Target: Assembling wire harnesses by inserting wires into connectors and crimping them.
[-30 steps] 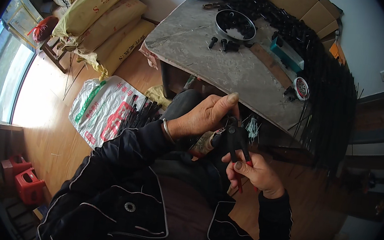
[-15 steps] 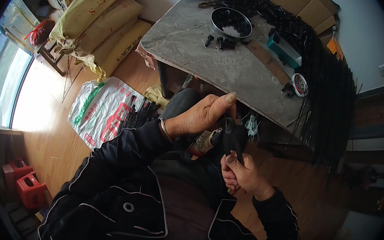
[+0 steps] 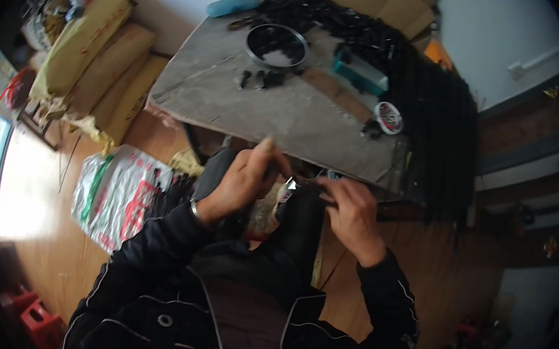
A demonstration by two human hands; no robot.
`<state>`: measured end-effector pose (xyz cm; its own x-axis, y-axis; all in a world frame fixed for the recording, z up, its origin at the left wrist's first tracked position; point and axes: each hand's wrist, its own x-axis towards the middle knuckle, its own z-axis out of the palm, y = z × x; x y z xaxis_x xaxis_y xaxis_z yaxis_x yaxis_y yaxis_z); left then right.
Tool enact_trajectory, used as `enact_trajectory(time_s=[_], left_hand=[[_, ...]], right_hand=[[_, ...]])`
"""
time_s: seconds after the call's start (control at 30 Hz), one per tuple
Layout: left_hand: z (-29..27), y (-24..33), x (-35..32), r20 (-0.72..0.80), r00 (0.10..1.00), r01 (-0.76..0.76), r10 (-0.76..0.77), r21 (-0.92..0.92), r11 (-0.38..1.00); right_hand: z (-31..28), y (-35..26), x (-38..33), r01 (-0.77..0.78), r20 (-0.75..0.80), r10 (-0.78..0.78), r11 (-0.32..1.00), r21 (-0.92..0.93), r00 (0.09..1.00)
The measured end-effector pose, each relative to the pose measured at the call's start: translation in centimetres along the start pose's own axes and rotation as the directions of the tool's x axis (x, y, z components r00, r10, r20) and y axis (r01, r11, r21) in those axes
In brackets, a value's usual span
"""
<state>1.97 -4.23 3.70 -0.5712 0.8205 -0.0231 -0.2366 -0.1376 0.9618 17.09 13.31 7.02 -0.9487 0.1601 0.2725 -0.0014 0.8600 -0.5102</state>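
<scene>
My left hand (image 3: 242, 181) is raised in front of my knees, closed with the thumb pointing up. Facing it, my right hand (image 3: 354, 212) is closed too, its fingertips pinched together. Between the fingertips of both hands is a small dark piece with a shiny bit (image 3: 292, 183); blur hides what it is, and which hand grips it. Both hands are just short of the near edge of the grey table (image 3: 219, 101). No pliers can be made out in my right hand.
On the table are a metal bowl (image 3: 254, 57) of black parts, a teal box (image 3: 359, 80), a small white tub (image 3: 377, 113) and a heap of long black strands (image 3: 440, 143). Stuffed sacks (image 3: 83, 44) lie at the left. A printed white bag (image 3: 109, 192) covers some floor.
The dark pliers seen in my right hand no longer show there. That hand has risen toward the left one and now pinches with its fingertips. The whole view has shifted to the right.
</scene>
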Motion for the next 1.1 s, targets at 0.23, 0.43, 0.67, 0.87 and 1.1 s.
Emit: enact_trajectory(time_s=[0.23, 0.43, 0.67, 0.87, 1.1], left_hand=[[0.0, 0.3, 0.3, -0.001, 1.000, 0.003, -0.003, -0.004, 1.000], [-1.1, -0.2, 0.6, -0.019, 0.999, 0.024, -0.025, -0.061, 0.998], [-1.3, -0.3, 1.3, -0.018, 0.999, 0.034, -0.035, -0.053, 0.998], [-1.0, -0.4, 1.4, 0.002, 1.000, 0.031, -0.031, -0.059, 0.998], [-0.2, -0.2, 0.7, 0.036, 0.999, 0.012, -0.008, -0.093, 0.996]], right_hand=[[-5.2, 11.4, 8.5, -0.463, -0.295, 0.368, 0.792, -0.398, 0.882], [-6.3, 17.7, 12.6, -0.609, -0.233, 0.574, 0.644, -0.463, 0.785], [-5.4, 18.7, 13.4, -0.572, -0.236, 0.535, 0.639, -0.514, 0.811], [-6.7, 18.2, 13.1, -0.626, -0.274, 0.579, 0.591, -0.508, 0.768], [-7.1, 17.4, 12.6, -0.650, -0.330, 0.562, 0.611, -0.451, 0.758]])
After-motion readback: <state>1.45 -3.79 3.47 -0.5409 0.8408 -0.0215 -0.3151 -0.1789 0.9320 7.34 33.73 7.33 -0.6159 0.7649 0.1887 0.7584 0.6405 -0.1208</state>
